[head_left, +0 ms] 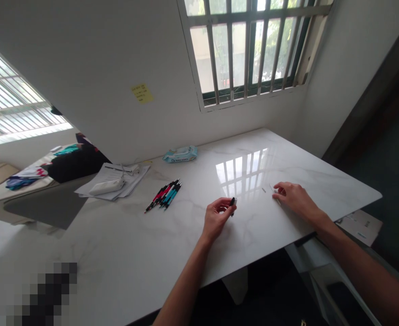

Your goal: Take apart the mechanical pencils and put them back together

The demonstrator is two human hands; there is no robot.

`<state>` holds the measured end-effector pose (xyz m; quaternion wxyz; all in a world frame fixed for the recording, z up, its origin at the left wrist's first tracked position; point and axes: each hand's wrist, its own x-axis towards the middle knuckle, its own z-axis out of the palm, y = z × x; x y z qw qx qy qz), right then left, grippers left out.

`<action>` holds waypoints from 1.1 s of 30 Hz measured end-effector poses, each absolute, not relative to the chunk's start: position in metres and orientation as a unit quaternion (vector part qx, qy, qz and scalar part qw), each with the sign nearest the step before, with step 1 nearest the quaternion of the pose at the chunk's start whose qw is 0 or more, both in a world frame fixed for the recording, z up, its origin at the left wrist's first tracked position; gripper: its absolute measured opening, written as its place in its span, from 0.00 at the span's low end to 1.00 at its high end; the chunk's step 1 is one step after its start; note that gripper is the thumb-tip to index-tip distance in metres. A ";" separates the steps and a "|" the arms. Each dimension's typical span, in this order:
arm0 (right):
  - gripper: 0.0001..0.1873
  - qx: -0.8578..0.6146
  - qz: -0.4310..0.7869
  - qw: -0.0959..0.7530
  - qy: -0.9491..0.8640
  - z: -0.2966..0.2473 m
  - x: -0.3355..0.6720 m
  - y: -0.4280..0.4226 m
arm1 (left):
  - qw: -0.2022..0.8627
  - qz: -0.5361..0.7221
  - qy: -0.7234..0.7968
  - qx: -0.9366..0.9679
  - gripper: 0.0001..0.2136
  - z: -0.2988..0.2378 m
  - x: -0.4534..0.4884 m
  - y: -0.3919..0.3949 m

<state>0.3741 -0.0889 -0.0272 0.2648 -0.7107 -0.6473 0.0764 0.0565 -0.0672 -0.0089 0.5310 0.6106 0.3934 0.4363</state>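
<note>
Nothing can be read for certain. The yellow sticky note (142,93), well beyond the left hand's fingers (221,205), bears handwritten lines too small to make out. The blue wipes packet (179,154) seems to have white lettering, and the cardboard piece (358,227) past the right hand's fingers (281,190) has dark print, both illegible.

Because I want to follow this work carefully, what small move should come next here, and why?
Probably the right hand should pick up the small metal piece just beyond its fingertips. The piece is tiny and lies loose on the glossy white tabletop, and the left hand is holding the dark pen part close by.
</note>
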 end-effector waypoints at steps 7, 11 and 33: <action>0.16 -0.719 0.061 0.247 -0.646 -0.042 0.392 -0.099 | 0.526 0.431 0.393 0.619 0.12 -0.008 0.059 -0.067; 0.15 -0.681 0.127 0.336 -0.638 -0.028 0.373 -0.094 | 0.527 0.429 0.402 0.613 0.12 -0.011 0.059 -0.066; 0.16 -0.422 0.407 0.592 -0.552 0.026 0.250 -0.084 | 0.522 0.433 0.391 0.622 0.12 -0.010 0.057 -0.067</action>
